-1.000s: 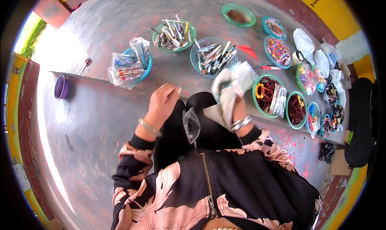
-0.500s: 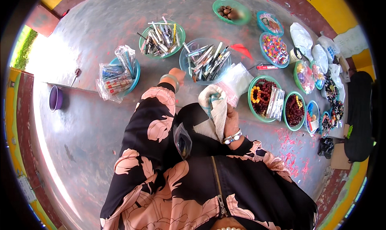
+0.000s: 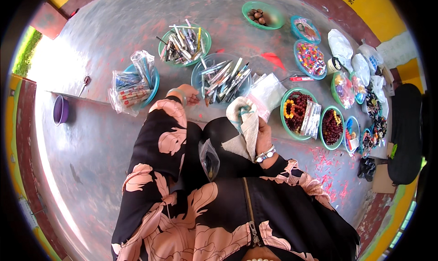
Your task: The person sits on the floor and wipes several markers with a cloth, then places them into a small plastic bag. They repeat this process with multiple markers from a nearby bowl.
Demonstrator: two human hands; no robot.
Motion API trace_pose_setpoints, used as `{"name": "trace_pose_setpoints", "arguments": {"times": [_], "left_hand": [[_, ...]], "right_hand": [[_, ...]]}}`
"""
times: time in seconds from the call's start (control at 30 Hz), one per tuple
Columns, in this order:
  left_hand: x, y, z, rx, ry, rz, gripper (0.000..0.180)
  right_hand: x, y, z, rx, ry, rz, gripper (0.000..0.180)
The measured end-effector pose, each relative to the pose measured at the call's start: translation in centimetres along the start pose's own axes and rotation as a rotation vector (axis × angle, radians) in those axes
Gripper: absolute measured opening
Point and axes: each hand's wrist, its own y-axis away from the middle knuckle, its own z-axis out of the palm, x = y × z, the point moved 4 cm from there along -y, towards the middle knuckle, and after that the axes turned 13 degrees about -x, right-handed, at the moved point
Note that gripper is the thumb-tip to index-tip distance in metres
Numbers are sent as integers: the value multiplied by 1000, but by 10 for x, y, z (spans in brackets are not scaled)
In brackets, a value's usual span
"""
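My left hand (image 3: 189, 94) reaches forward to the floor at the near rim of a blue bowl (image 3: 203, 64) filled with pens and thin sticks; its fingers touch something small there, and I cannot tell what. My right hand (image 3: 262, 136) is over my knee, gripping a white cloth (image 3: 246, 126) bunched with a bit of teal. A small clear plastic bag (image 3: 209, 158) rests in my lap between both arms.
Bowls ring the grey floor ahead: a green one with sticks (image 3: 185, 44), a blue one with packets (image 3: 137, 83), bead bowls (image 3: 299, 109) to the right, clear bags (image 3: 269, 91), a purple cup (image 3: 60, 110) and scissors (image 3: 84, 84) at left.
My left arm has stretched forward from my lap toward the blue bowl of pens. My right hand with the cloth has sunk closer to my knee.
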Motion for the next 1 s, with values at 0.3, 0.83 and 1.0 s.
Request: {"name": "trace_pose_setpoints", "arguments": {"times": [0.3, 0.83, 1.0], "left_hand": [[-93, 79, -9, 98, -13, 113, 27], [-29, 79, -30, 739, -929, 311, 22], [-15, 68, -22, 666, -1035, 288, 26]], "right_hand": [[4, -4, -3, -39, -22, -9, 22], [1, -4, -1, -46, 21, -5, 23], [-1, -4, -1, -2, -22, -26, 25]]}}
